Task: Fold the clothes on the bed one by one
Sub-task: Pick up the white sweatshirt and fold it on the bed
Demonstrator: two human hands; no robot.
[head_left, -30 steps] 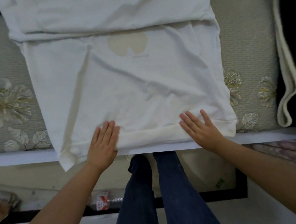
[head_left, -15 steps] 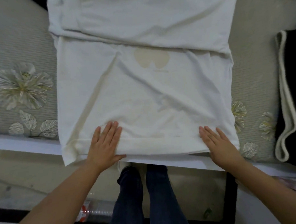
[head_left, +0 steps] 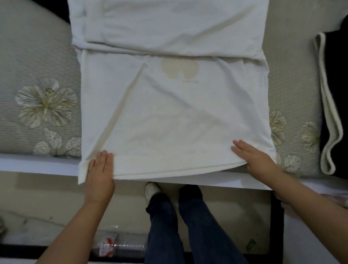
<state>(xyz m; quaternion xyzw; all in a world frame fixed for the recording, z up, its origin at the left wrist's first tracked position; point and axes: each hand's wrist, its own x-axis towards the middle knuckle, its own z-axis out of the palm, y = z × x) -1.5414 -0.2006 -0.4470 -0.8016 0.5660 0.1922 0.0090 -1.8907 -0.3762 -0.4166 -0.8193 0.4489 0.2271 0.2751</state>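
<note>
Nearest us, on the floor by our legs, lies a plastic bottle [head_left: 119, 245]. Our left hand [head_left: 99, 173] lies flat with straight fingers on the near left corner of the white shirt [head_left: 174, 111], its grip holding nothing. Our right hand [head_left: 252, 159] rests on the near right corner, fingers on top; whether the thumb tucks under the hem we cannot tell. The shirt lies spread on the bed [head_left: 22, 59], its far part folded over. To the right lies a dark garment [head_left: 342, 101].
</note>
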